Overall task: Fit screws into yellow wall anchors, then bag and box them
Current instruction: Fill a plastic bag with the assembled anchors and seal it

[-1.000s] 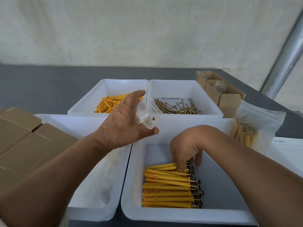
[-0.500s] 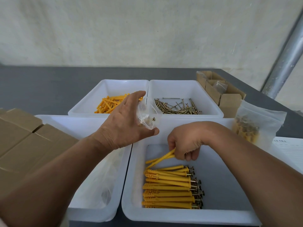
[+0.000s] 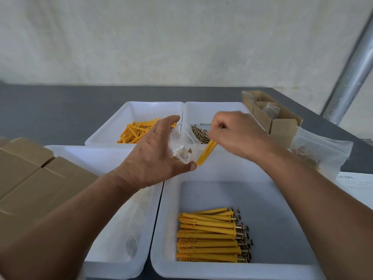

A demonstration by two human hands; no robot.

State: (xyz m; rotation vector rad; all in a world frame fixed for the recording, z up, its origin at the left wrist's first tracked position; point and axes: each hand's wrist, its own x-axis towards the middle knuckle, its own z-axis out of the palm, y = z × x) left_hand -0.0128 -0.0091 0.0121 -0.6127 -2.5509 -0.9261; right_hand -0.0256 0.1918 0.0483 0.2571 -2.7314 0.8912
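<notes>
L hand (image 3: 155, 156): mid-frame, raised over the trays. Thumb below, fingers behind, gripping a small clear bag (image 3: 180, 145); one screw head visible inside.
R hand (image 3: 236, 134): just right of the bag, fist closed on a couple of held anchors (image 3: 206, 153). Yellow ends slant down-left, tips right beside L thumb & bag. A screw end peeks out between the fingers.
Lower-right tray (image 3: 282, 209): white, holds the anchor stack (image 3: 210, 237), yellow bodies side by side, screw heads all to the right.
Lower-left tray (image 3: 90, 158): white, clear plastic inside, partly under L forearm.
Upper-left tray (image 3: 141, 110): loose anchors (image 3: 139, 131), jumbled yellow heap.
Upper-right tray (image 3: 201, 110): loose screws (image 3: 199, 133), brassy pile, partly hidden by bag & R hand.
Flat boxes (image 3: 30, 178): brown cardboard, left edge of frame.
Open boxes (image 3: 282, 126): cardboard, upper right, flaps up; sth clear inside, can't tell what.
Filled bag (image 3: 321, 150): zip bag at right edge, yellowish contents, blurry.
Paper (image 3: 357, 184): white sheet, right edge, below filled bag.
Worktop (image 3: 50, 110): dark grey, under everything.
Pole (image 3: 353, 67): metal, slanting, top-right corner.
</notes>
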